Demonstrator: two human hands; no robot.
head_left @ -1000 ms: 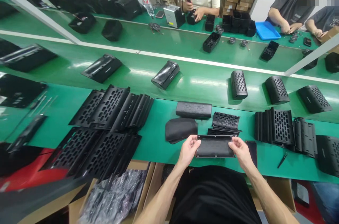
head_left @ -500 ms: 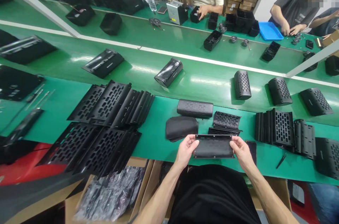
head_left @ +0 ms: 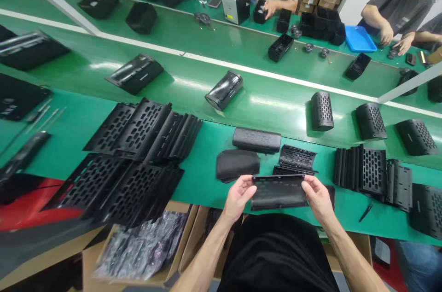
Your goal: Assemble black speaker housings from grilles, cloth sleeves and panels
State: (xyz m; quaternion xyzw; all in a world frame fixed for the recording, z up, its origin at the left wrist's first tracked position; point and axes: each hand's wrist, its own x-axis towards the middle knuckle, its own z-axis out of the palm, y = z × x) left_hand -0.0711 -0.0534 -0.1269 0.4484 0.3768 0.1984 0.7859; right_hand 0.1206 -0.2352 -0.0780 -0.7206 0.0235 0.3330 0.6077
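Observation:
A black rectangular panel [head_left: 279, 194] is held level over the near edge of the green table. My left hand [head_left: 239, 196] pinches its left end, and my right hand [head_left: 316, 195] pinches its right end. Slots show faintly along its upper part. Just beyond it lie a slotted black cover [head_left: 256, 139], a dark flat sheet stack [head_left: 237, 165] and some slotted shells [head_left: 297, 157]. A dark phone-like object [head_left: 330, 196] is partly hidden behind my right hand.
Slotted panels stand in rows at left [head_left: 138, 131] and right [head_left: 374, 170]. Black tweezers [head_left: 366, 212] lie at right. Speaker housings [head_left: 224, 90] sit on the green belt [head_left: 269, 103]. An open carton [head_left: 184, 241] holds plastic-wrapped parts below. People work across the belt.
The panel has tilted a little in my hands, and its slots now show more. The view has shifted slightly. Across the belt, a person's hands at the right have moved apart.

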